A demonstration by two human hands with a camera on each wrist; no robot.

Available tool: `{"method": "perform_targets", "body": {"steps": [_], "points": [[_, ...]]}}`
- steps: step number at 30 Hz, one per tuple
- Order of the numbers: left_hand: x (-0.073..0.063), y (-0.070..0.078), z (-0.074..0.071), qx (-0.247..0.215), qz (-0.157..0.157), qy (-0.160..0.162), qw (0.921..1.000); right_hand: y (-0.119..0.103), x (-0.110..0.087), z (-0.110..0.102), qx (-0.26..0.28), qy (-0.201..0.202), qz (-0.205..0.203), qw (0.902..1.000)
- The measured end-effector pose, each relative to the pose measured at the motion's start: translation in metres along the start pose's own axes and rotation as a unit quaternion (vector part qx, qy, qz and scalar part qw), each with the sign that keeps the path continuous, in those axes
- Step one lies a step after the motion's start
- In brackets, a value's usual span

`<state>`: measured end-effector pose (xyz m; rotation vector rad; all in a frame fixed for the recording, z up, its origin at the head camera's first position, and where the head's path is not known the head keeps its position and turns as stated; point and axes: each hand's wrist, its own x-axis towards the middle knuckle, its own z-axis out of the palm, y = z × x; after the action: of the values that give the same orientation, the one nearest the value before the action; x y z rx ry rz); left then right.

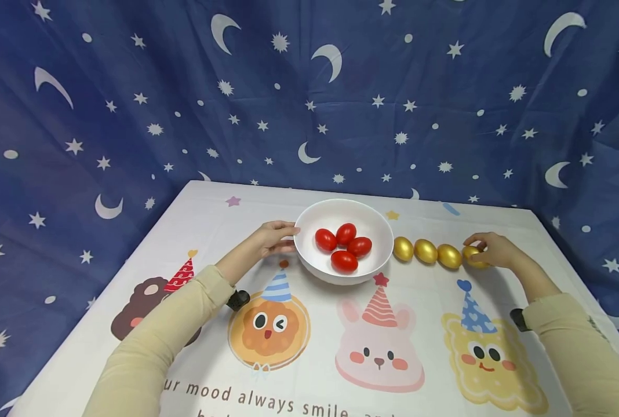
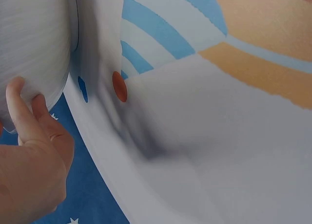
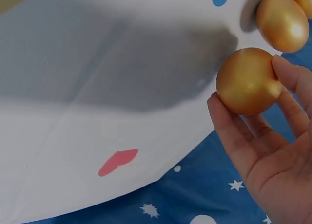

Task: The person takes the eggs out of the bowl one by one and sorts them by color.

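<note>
The right hand [image 1: 494, 250] pinched the rightmost gold egg [image 3: 247, 81] in a row of four on the tabletop [image 1: 210, 202], right of the white bowl [image 1: 309, 255]. The left hand [image 1: 273, 237] rested relaxed fingers against that bowl's left side, four red eggs [image 1: 343, 246] inside.

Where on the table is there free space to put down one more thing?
Free: the far strip of the tablecloth behind the white bowl, and the printed near half. Crowded: the middle row, with left hand, bowl, gold eggs and right hand.
</note>
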<state>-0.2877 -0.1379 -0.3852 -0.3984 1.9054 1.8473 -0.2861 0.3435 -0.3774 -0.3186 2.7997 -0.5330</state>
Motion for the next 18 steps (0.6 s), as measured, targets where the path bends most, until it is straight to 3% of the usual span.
{"method": "perform_targets", "body": {"steps": [6,13,18], "points": [[0.0022,-0.0057,-0.0036,-0.01,0.003,-0.008,0.9999,-0.0009,0.0022,0.0057,0.003,-0.023,0.003,0.9997],[-0.0006,-0.002,-0.0024,-0.006,0.0,0.003,1.0,-0.0042,0.0036,0.0058,0.016,-0.031,0.033,0.9988],[-0.0005,-0.0016,-0.0012,-0.01,0.002,-0.001,1.0,-0.002,0.0032,0.002,0.024,-0.054,0.029,0.9979]]}}
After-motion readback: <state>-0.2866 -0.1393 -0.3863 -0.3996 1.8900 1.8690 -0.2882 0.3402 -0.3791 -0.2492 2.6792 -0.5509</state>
